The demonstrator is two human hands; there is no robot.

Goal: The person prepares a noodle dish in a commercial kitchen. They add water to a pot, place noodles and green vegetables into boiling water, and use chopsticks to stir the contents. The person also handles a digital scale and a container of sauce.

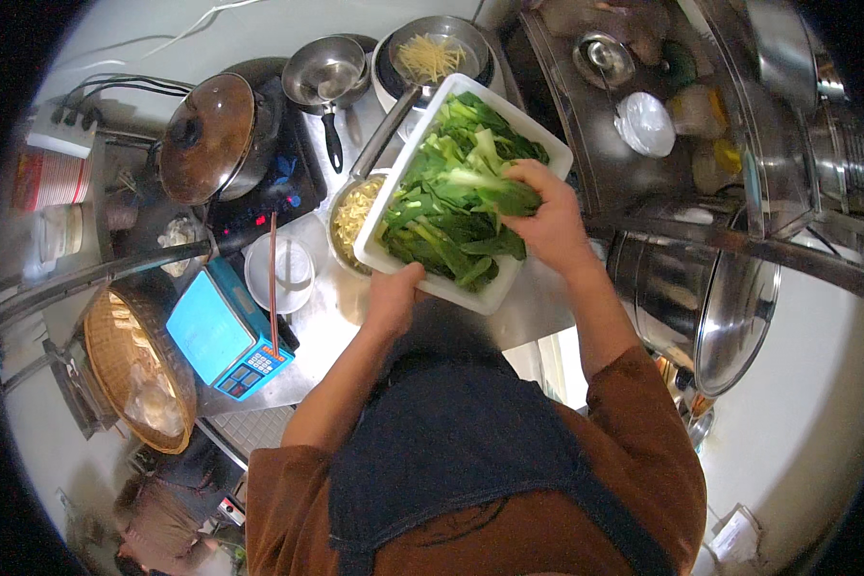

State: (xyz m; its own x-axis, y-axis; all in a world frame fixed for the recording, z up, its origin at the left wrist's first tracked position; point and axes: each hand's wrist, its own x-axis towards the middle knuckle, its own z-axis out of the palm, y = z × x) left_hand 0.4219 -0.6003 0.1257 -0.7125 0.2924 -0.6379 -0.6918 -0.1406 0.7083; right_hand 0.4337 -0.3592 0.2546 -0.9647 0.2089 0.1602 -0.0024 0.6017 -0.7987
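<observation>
My left hand (pixel 396 294) grips the near corner of a white plastic tub (pixel 374 237), its thumb over the rim. Cut leafy greens (pixel 432 194) fill the tub, which is held up over the steel counter. Inside its right side, my right hand (pixel 543 216) has its fingers closed round a bunch of greens (pixel 475 180) with pale stems. Partly hidden under the tub's left edge is a bowl of bean sprouts (pixel 356 212). Beyond the tub, a steel saucepan (pixel 446 32) holds thin yellow strips (pixel 430 59), and its handle reaches toward me.
A lidded pot (pixel 209 140) sits on a lit induction cooker (pixel 288 162). Close by are a smaller saucepan (pixel 324 72), a white bowl (pixel 299 273), chopsticks (pixel 273 281) and a blue digital scale (pixel 216 324). A bamboo basket (pixel 140 367) stands left, a large steel pot (pixel 662 302) right. Another person (pixel 173 511) is behind.
</observation>
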